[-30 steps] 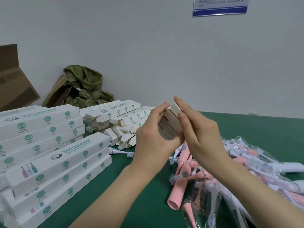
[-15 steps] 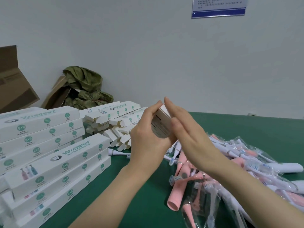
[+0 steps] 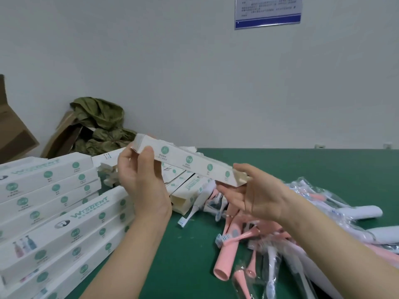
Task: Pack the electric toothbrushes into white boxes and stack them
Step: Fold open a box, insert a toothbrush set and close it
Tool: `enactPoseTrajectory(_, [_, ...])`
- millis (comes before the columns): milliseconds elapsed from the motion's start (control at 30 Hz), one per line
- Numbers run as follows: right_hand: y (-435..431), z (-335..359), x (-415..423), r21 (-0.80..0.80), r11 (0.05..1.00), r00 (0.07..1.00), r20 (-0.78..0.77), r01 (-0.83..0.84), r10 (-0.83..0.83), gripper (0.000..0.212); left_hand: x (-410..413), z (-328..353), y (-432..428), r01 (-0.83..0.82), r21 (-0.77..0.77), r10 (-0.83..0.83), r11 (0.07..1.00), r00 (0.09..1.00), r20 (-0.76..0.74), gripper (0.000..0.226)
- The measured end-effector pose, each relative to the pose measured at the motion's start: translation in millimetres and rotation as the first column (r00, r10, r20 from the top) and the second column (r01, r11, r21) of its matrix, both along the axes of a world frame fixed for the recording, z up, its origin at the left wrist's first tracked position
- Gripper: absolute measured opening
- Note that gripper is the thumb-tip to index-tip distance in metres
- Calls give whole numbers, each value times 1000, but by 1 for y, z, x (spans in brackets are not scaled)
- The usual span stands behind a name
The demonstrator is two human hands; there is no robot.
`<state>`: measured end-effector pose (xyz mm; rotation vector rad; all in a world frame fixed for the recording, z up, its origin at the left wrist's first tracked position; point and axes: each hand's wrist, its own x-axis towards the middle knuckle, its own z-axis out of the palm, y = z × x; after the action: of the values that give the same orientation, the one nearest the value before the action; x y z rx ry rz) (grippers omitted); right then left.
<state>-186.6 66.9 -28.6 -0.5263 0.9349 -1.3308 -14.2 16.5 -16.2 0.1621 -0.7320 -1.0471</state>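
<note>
My left hand (image 3: pixel 143 184) grips one end of the white box (image 3: pixel 194 166); my right hand (image 3: pixel 261 198) pinches the other, above the green table (image 3: pixel 185 260).

Head-worn wide-angle view, facing forward and somewhat down across a green table (image 3: pixel 291 169).

The lens sits close above the person's forearms, which enter from the bottom edge. The left hand (image 3: pixel 140 184) and right hand (image 3: pixel 259 199) meet near mid-frame, holding a white box (image 3: pixel 194 164) between them. A pale wall (image 3: pixel 194 72) fills the upper half, and the top edge crops a blue-edged notice (image 3: pixel 267 11). The stacked boxes (image 3: pixel 54 212) run off the left edge. The downward tilt is probably slight, though wide-angle distortion makes it hard to judge.
</note>
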Motion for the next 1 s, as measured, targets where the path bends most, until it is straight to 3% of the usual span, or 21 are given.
enactPoseTrajectory(67, [0,1,-1,-55,984,985,-14,172,-173,17,-2,-9,-5,-27,62,19,998,992,128,30])
enactPoseTrajectory(100, [-1,0,-1,-88,962,965,-31,257,-260,13,-1,-14,-8,-139,111,102,984,952,290,41])
enactPoseTrajectory(133, [-1,0,-2,-132,936,940,-61,326,-335,11,-1,-18,-10,-306,129,209,943,850,483,54])
enactPoseTrajectory(200, [-1,1,-1,-252,881,869,-200,402,-453,10,3,-24,-11,-543,-62,428,837,580,693,70])
enactPoseTrajectory(300, [3,4,10,-449,836,741,-434,315,-512,5,-2,-24,-6,-428,-449,592,784,302,747,70])
enactPoseTrajectory(367, [8,7,22,-540,811,637,-549,225,-542,7,-11,-25,1,-255,-582,626,772,146,766,77])
enactPoseTrajectory(433, [12,8,31,-591,791,504,-641,157,-579,10,-18,-30,4,-154,-650,664,744,63,745,79])
enactPoseTrajectory(500, [15,7,37,-596,798,476,-677,95,-562,13,-19,-34,3,-168,-630,649,759,100,755,76])
enactPoseTrajectory(633, [16,9,40,-591,805,613,-618,50,-492,13,-13,-29,0,-230,-588,630,776,229,742,72])
enactPoseTrajectory(767, [15,14,37,-561,818,711,-524,125,-468,31,-9,-27,3,-127,-688,697,715,205,687,70])
enactPoseTrajectory(900, [14,13,33,-549,823,665,-562,145,-491,30,-10,-25,6,-62,-684,683,727,175,709,45])
enactPoseTrajectory(1000, [13,11,35,-609,784,498,-646,120,-579,36,-8,-21,7,-13,-582,571,813,218,792,21])
